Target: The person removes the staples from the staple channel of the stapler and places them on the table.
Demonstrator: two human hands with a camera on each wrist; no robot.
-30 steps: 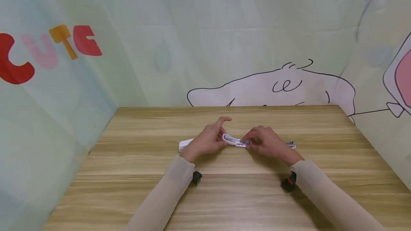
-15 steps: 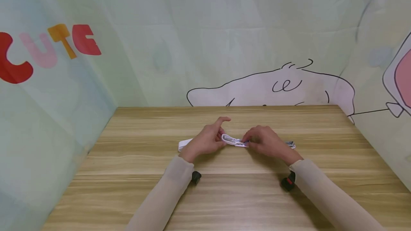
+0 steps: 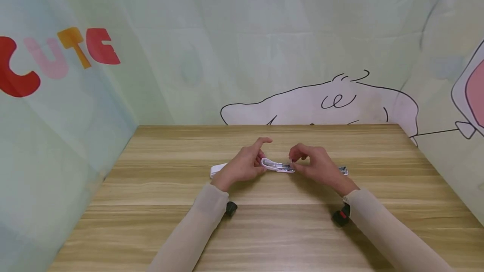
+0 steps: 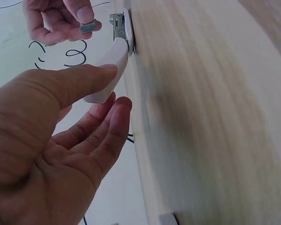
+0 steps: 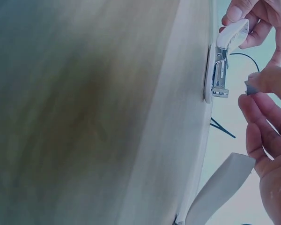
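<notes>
A white stapler (image 3: pixel 279 166) lies opened on the table, its metal magazine (image 5: pixel 220 70) exposed. My left hand (image 3: pixel 247 163) pinches its raised white top arm (image 4: pixel 113 61) between thumb and fingers. In the head view, my right hand (image 3: pixel 314 165) is just off the magazine's front end. Between its thumb and index finger it pinches a short grey strip of staples (image 4: pixel 88 26), also visible as a small grey staple strip (image 5: pixel 250 87) in the right wrist view. The strip is beside the magazine, apart from it.
A second white stapler (image 5: pixel 220 190), also opened up, stands behind my right hand; its metal end (image 3: pixel 343 170) shows in the head view. Another white object (image 3: pixel 217 170) lies left of my left hand, partly hidden. The wooden table (image 3: pixel 264 234) meets a printed curtain (image 3: pixel 181 53) at the back.
My right hand has drawn back slightly up and right from the stapler's magazine, its fingers lifted, with the staple strip pinched. The left hand and stapler have stayed in place.
</notes>
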